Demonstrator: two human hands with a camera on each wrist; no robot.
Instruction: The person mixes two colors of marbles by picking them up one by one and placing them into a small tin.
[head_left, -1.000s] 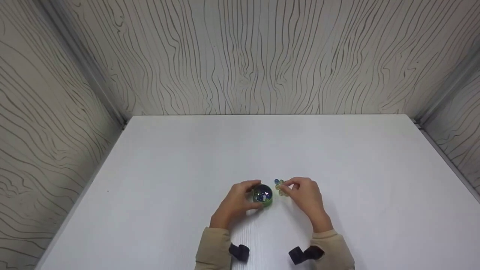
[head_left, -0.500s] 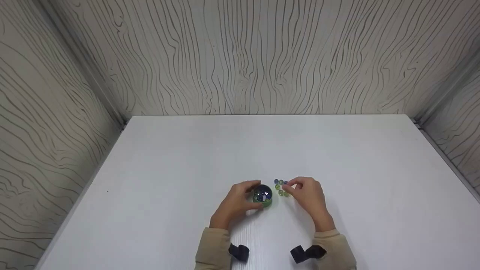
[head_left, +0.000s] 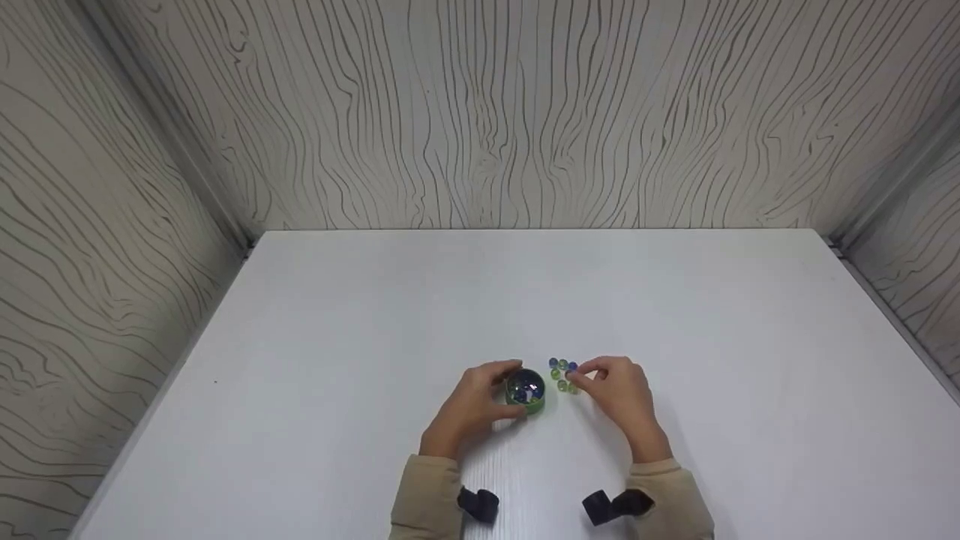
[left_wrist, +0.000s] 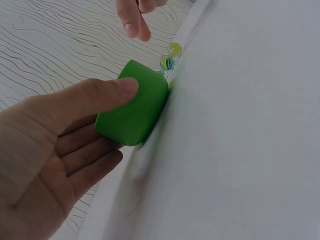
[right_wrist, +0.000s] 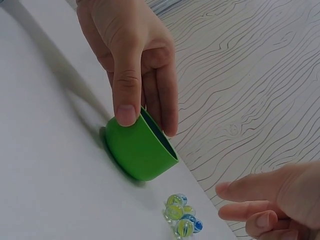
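A small green cup (head_left: 535, 407) stands on the white table, its dark interior showing shiny blue and green marbles in the head view. My left hand (head_left: 472, 401) grips it, thumb on the near side and fingers round the far side. Just right of the cup lies a loose cluster of several glass marbles (head_left: 562, 385), clear with yellow-green or blue swirls. My right hand (head_left: 619, 386) hovers beside that cluster. In the right wrist view its thumb and forefinger (right_wrist: 250, 189) are extended slightly apart with no marble visible between them; the other fingers curl in.
The white table (head_left: 337, 315) spreads around both hands. Wood-grain patterned walls (head_left: 480, 112) stand behind it and at both sides. A black wrist mount (head_left: 480, 505) sticks out from the left sleeve, and another black mount (head_left: 600, 508) from the right one.
My right hand has shifted slightly right, uncovering more marbles, including a blue one at the cluster's right side. The left hand and the cup have stayed put.
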